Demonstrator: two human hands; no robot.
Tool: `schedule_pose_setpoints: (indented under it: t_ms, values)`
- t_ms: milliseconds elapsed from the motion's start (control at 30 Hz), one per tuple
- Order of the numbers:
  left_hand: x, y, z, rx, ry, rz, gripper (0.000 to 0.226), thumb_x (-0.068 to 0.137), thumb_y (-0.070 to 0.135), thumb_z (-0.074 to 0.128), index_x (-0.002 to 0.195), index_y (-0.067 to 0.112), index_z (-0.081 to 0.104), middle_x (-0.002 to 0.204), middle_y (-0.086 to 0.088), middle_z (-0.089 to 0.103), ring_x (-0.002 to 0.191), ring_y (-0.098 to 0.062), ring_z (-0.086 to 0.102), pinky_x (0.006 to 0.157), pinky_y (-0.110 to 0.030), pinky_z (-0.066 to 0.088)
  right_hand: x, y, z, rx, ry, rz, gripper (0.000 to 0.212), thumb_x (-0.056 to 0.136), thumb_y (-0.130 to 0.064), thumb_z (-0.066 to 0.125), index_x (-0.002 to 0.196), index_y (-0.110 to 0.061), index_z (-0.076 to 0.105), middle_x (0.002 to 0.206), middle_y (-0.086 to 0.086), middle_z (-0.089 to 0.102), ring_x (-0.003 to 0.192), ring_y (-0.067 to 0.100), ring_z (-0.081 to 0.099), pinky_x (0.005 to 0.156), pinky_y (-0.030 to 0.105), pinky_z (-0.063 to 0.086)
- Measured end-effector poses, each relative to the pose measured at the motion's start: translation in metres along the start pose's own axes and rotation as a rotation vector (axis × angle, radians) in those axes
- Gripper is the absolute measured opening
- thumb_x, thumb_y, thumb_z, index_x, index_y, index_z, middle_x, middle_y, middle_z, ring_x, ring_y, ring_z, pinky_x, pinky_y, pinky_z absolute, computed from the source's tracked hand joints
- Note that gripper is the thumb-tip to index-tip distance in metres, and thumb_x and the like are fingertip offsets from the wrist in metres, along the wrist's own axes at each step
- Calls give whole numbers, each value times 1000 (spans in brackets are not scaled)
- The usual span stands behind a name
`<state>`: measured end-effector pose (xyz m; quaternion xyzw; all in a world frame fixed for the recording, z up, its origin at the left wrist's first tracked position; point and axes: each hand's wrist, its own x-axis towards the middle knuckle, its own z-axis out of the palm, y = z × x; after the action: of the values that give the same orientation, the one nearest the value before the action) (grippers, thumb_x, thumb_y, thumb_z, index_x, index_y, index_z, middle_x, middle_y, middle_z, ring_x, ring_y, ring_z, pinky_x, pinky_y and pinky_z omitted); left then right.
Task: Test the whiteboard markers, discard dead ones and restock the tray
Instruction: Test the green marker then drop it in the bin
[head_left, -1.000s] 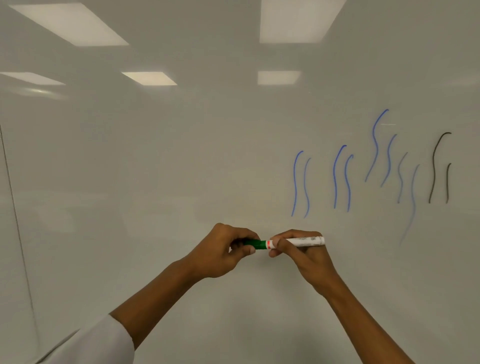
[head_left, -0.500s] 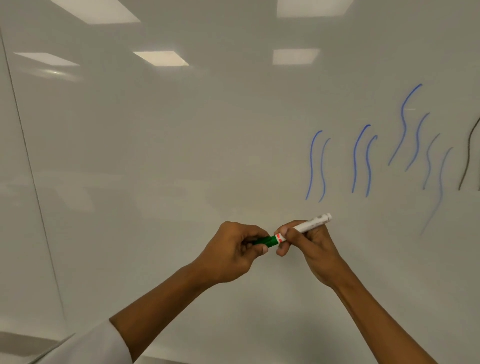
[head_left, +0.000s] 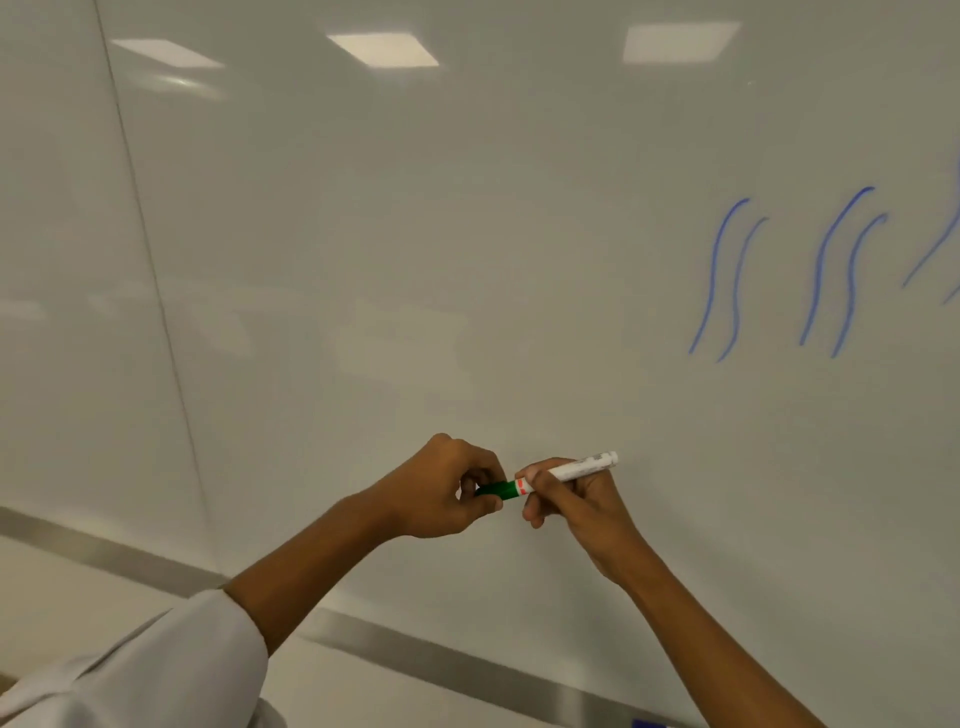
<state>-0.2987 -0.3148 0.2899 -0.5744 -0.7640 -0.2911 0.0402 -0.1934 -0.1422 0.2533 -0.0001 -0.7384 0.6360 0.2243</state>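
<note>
Already, 4 blue test squiggles (head_left: 789, 275) marked the whiteboard (head_left: 415, 234), up and right of the green marker (head_left: 561, 474). Left hand (head_left: 441, 488) gripped its cap; right hand (head_left: 576, 499) held the barrel. This marker looked untested; no tray was visible.

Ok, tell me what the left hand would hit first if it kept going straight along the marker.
Probably the right hand, which grips the white marker barrel just beyond the green cap the left hand pinches.
</note>
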Motion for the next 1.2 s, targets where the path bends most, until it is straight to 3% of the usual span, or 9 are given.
schedule_pose_setpoints:
  t_ms: [167,333,433,633,700,767,933,1100,1200]
  values:
    - [-61,-44,26,-48,-103,-217,12,84,20,69,94,13,71,79,4,71,69,-9,63,61,-8,41,-12,52,44,-19,-106,256,17,93,-27,66,83,-18,77,64,5,66,57,13,57,56,22,49]
    - [-132,-78,47,-50,-283,-457,19,80,25,74,90,10,69,84,-3,72,79,-18,67,75,-32,53,-38,110,113,-27,-227,456,19,90,-32,69,77,-21,76,63,2,65,56,10,57,55,23,46]
    - [-182,-98,57,-61,-419,-612,23,77,29,76,89,13,64,85,3,70,84,-17,66,76,-30,53,-63,148,166,-120,-350,551,22,90,-38,66,75,-24,76,66,-1,70,59,8,62,55,19,47]
    - [-288,-132,92,-57,-517,-820,37,78,26,72,111,13,62,110,-2,67,94,-18,63,69,-15,43,-115,224,268,-386,-575,668,32,86,-42,65,72,-15,76,63,-3,74,59,8,71,54,16,48]
    - [-315,-138,108,-67,-548,-881,50,79,25,71,123,10,53,120,-8,61,101,-23,60,79,-25,47,-125,244,295,-422,-663,747,28,87,-32,63,71,-12,72,51,-10,69,53,9,68,45,11,44]
    - [-337,-144,120,-53,-589,-919,62,80,27,70,132,7,44,129,-13,54,112,-29,56,90,-35,47,-130,260,320,-493,-802,776,20,86,-26,61,74,-13,70,46,-12,65,51,6,65,40,13,43]
    - [-374,-162,125,-5,-617,-956,89,78,35,73,144,0,23,142,-18,37,129,-32,36,101,-35,34,-133,284,361,-612,-1109,803,17,77,-30,67,80,-15,75,71,-5,73,63,5,69,46,20,48]
    - [-376,-180,122,-10,-607,-996,87,82,40,69,143,-1,22,143,-20,35,133,-35,31,105,-40,32,-130,293,365,-627,-1085,864,11,82,-24,67,76,-15,70,77,1,72,71,13,68,48,21,44]
    - [-360,-189,122,-6,-605,-970,83,84,41,65,143,-1,23,142,-21,39,134,-37,32,105,-42,34,-121,295,349,-638,-1101,864,11,87,-22,65,91,-14,71,88,2,70,81,13,65,59,23,49]
